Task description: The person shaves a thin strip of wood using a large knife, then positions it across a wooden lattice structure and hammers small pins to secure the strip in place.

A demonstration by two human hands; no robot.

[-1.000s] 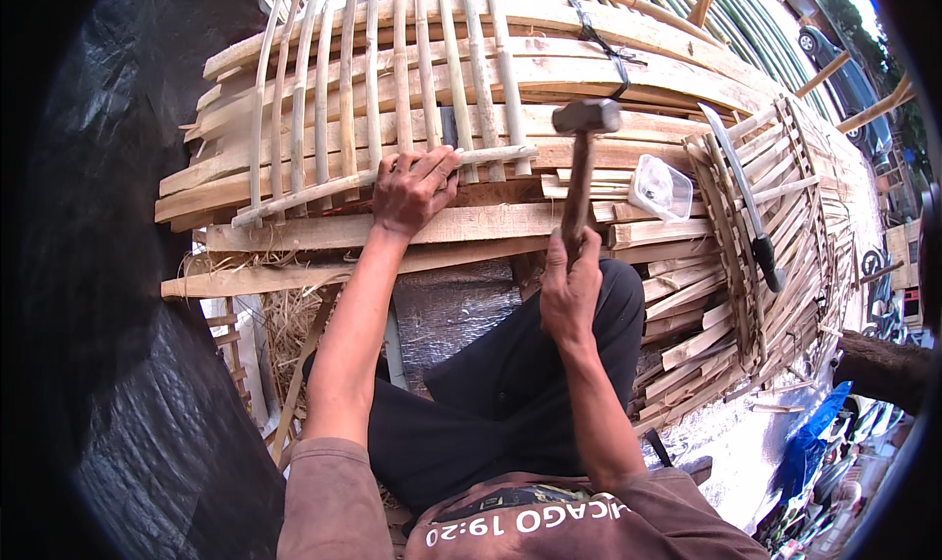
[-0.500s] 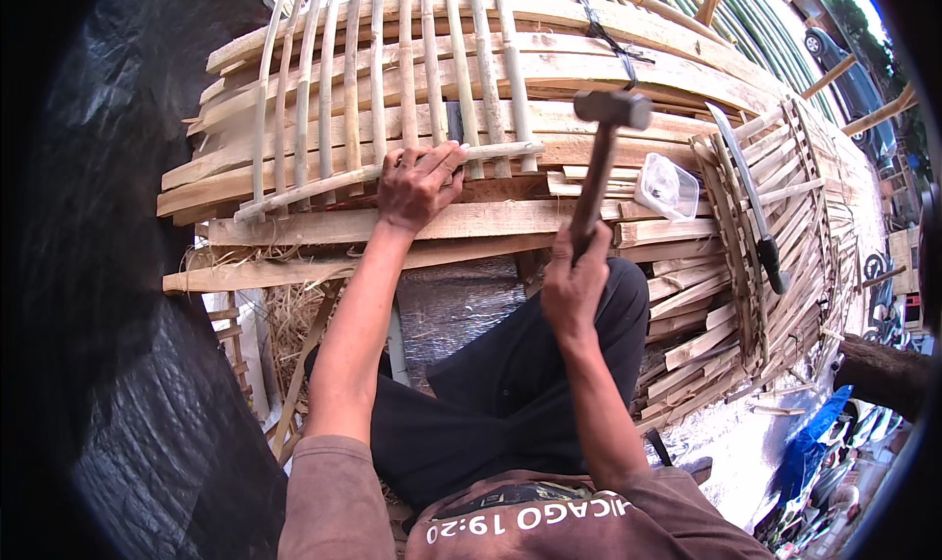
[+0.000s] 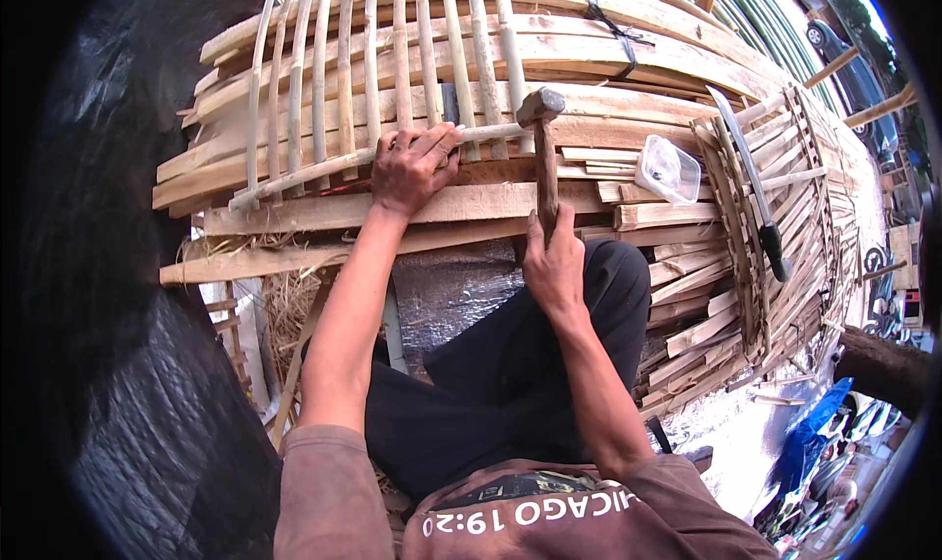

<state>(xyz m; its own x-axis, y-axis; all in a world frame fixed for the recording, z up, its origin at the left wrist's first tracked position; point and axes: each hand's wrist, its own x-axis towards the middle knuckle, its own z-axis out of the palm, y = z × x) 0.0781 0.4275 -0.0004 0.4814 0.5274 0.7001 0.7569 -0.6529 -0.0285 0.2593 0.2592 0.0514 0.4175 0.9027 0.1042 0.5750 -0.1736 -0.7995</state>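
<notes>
My right hand (image 3: 555, 259) grips the wooden handle of a hammer (image 3: 542, 133); its metal head rests down on the end of a bamboo cross strip (image 3: 324, 167). My left hand (image 3: 412, 167) presses flat on that strip, fingers spread, where it crosses several upright bamboo slats (image 3: 402, 50). The slats and strip form a lattice panel lying over stacked wooden planks (image 3: 471, 203). My legs in dark trousers sit below the planks.
A clear plastic container (image 3: 668, 169) lies on the planks to the right. A long knife (image 3: 754, 187) rests on a bundle of bamboo strips (image 3: 785, 266). Black plastic sheeting (image 3: 108, 364) covers the left. Straw lies under the planks at the lower left.
The hammer was raised to the right half a second ago; now its head has swung down and left onto the cross strip. My left hand has stayed on the strip.
</notes>
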